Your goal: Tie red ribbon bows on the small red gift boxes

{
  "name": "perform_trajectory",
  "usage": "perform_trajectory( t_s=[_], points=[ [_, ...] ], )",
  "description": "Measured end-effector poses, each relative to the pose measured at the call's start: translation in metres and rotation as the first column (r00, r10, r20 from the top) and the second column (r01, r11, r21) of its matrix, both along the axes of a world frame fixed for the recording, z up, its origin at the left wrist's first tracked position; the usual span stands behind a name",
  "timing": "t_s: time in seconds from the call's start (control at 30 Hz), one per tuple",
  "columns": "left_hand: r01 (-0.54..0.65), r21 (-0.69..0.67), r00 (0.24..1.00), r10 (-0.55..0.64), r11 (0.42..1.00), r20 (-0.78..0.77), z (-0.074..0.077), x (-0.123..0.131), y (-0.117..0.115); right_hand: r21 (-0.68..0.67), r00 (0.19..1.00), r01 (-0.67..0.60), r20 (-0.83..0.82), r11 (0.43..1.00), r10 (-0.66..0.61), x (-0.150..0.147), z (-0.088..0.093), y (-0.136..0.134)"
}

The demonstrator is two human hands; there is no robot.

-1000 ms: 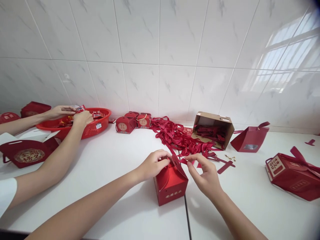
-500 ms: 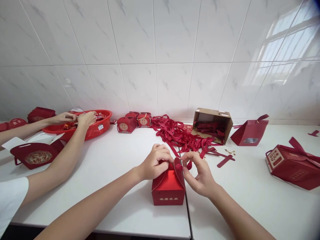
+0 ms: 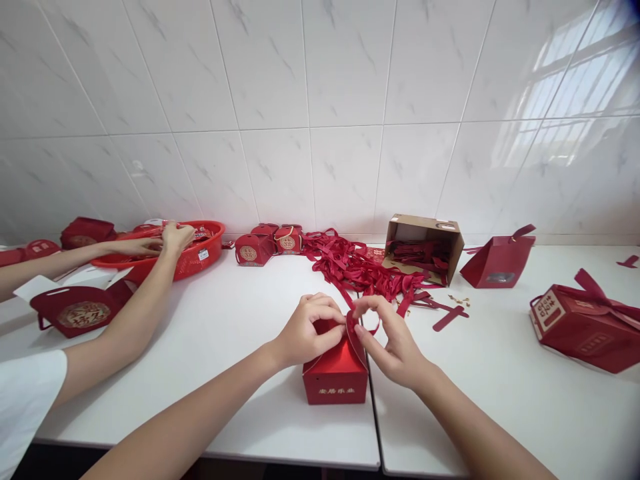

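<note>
**Two hands meet at the top of one red box**

The left hand (image 3: 310,331) is curled over the red box (image 3: 335,388), thumb and fingertips closed on its folded top. The right hand (image 3: 395,343) has thumb and forefinger against the right flap, a loop of ribbon (image 3: 375,329) beside them; whether it pinches the ribbon cannot be told. The box stands upright on the white surface (image 3: 460,393), near its front edge and beside the seam.

It looks like light, glossy card: stiff along the folds, a little slippery, easily dented or creased. The gathered top or two opposite lower walls seem the best hold; the ribbon looks soft and limp.

Behind lie one heap of ribbons (image 3: 345,263), too tangled to count, and one carton (image 3: 454,257) on its side. Left of the heap sit three small boxes (image 3: 253,252); to the right, one peaked bag (image 3: 503,263) and one larger box (image 3: 593,337).

Farther left, a co-worker's two hands (image 3: 176,239) work at one red basin (image 3: 187,267), with one unclosed box (image 3: 85,313) in front.
</note>
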State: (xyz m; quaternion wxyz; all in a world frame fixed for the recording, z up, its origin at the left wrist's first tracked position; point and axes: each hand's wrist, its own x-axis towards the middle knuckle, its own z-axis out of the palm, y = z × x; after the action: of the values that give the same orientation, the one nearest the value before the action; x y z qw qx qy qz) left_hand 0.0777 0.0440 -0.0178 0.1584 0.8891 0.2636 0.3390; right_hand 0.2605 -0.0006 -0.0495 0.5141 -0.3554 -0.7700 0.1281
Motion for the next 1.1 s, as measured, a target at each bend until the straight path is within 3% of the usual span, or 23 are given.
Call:
perform_trajectory(
  t_s=[0.13,0.2,0.33,0.43,0.53,0.6,0.7,0.8,0.87,0.97,1.1],
  points=[
    [-0.092,0.244,0.992,0.069,0.965,0.102,0.011,0.010,-0.008,-0.164,0.995,-0.098,0.006,0.982,0.100,0.001,0.010,0.002],
    [-0.119,0.294,0.983,0.070,0.948,0.172,0.022,0.014,-0.011,-0.227,0.983,-0.181,-0.026,0.957,0.179,-0.001,0.015,0.005],
    [-0.211,0.180,0.938,0.147,0.961,0.313,0.044,0.009,-0.024,-0.266,0.962,-0.256,-0.166,0.929,0.217,-0.007,0.030,0.005],
    [-0.264,0.051,0.951,0.251,0.963,0.178,0.049,-0.007,-0.039,-0.281,0.932,-0.284,-0.305,0.917,0.195,-0.003,0.053,-0.004],
    [-0.297,-0.001,0.946,0.294,0.955,-0.135,0.038,-0.023,-0.056,-0.243,0.940,-0.248,-0.296,0.938,0.172,0.009,0.084,-0.019],
    [-0.325,-0.027,0.925,0.312,0.945,-0.216,0.026,-0.031,-0.062,-0.174,0.936,-0.194,-0.327,0.965,0.129,0.018,0.103,-0.031],
    [-0.394,-0.102,0.916,0.382,0.913,-0.120,0.006,-0.037,-0.063,0.027,0.888,-0.099,-0.448,0.995,0.101,0.027,0.124,-0.050],
    [-0.439,-0.205,0.886,0.459,0.875,0.059,-0.010,-0.040,-0.060,0.159,0.870,-0.086,-0.469,0.984,0.152,0.028,0.129,-0.063],
    [-0.424,-0.257,0.877,0.464,0.869,0.123,-0.019,-0.040,-0.060,0.076,0.878,-0.119,-0.457,0.990,0.141,0.024,0.124,-0.064],
    [-0.409,-0.275,0.864,0.466,0.870,0.190,-0.031,-0.036,-0.062,-0.166,0.887,-0.180,-0.454,0.970,0.087,0.009,0.107,-0.050],
    [-0.394,-0.397,0.739,0.543,0.829,0.400,-0.041,-0.029,-0.065,-0.378,0.949,-0.158,-0.314,0.912,0.034,-0.016,0.078,-0.021]
  ],
)
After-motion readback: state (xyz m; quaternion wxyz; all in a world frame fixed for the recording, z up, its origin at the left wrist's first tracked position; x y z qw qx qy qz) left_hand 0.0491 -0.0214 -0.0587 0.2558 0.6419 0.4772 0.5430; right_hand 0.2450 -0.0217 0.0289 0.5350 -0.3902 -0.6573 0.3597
